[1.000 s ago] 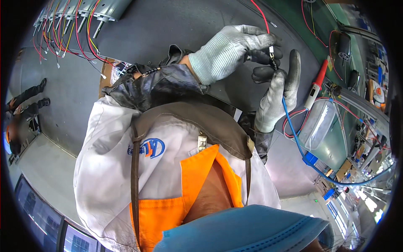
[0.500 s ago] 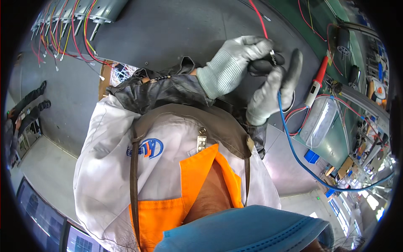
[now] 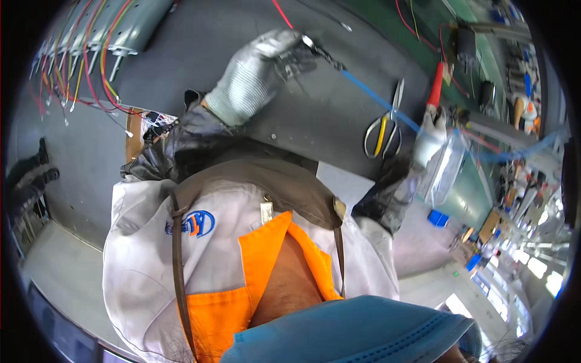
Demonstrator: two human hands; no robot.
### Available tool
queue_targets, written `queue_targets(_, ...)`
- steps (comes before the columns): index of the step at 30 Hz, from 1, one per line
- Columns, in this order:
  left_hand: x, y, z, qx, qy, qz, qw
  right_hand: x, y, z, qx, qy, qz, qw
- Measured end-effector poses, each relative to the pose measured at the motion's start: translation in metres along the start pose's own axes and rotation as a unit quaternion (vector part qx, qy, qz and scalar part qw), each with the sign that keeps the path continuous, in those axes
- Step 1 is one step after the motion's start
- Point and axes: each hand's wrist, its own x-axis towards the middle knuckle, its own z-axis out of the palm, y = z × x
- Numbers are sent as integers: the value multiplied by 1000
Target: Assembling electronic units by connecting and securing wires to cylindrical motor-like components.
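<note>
My left hand (image 3: pixel 254 72), in a grey-white glove with dark fingertips, is pinched closed on a red wire (image 3: pixel 282 13) near its end. A dark clip with a metal end (image 3: pixel 327 58) joins that end to a blue cable (image 3: pixel 369 92), which runs right across the bench. At the right, my gloved right hand (image 3: pixel 431 138) closes around the lower part of a red-tipped, probe-like tool (image 3: pixel 435 88). The tool's pale body is mostly hidden by the hand. Between the hands lie scissors (image 3: pixel 387 124) with a yellow-covered handle.
Several grey cylindrical motors (image 3: pixel 121 30) with shafts and red and yellow wires stand at the far left. Beside my right hand is a translucent block-like thing (image 3: pixel 446 172). A blue box (image 3: pixel 437 218) sits lower right. A loose wire end (image 3: pixel 345 26) lies at the back.
My right hand has left the clip and moved right onto the red-tipped tool, uncovering the scissors. My left hand has shifted left, still on the red wire. The blue cable is now stretched.
</note>
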Motion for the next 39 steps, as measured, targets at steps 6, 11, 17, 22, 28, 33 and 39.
queue_targets(6,-7,-4,6,30,-13,-37,999,10,-164,21,302,-245,62,919)
queue_targets(11,-13,6,18,54,-23,-23,998,54,-176,42,257,-408,26,876)
queue_targets(17,-10,2,25,20,-33,-40,998,55,-186,62,46,-380,-131,914)
queue_targets(22,-10,1,23,3,-71,-38,997,17,-165,28,0,-210,-175,962)
queue_targets(28,-2,-3,0,-12,-22,-48,999,-34,-89,-47,-255,-114,42,959)
queue_targets(33,13,0,15,66,-1,-84,994,-78,-183,-37,-20,-199,-192,961)
queue_targets(39,25,30,-14,466,164,-11,869,-101,-267,-15,207,-393,-202,873)
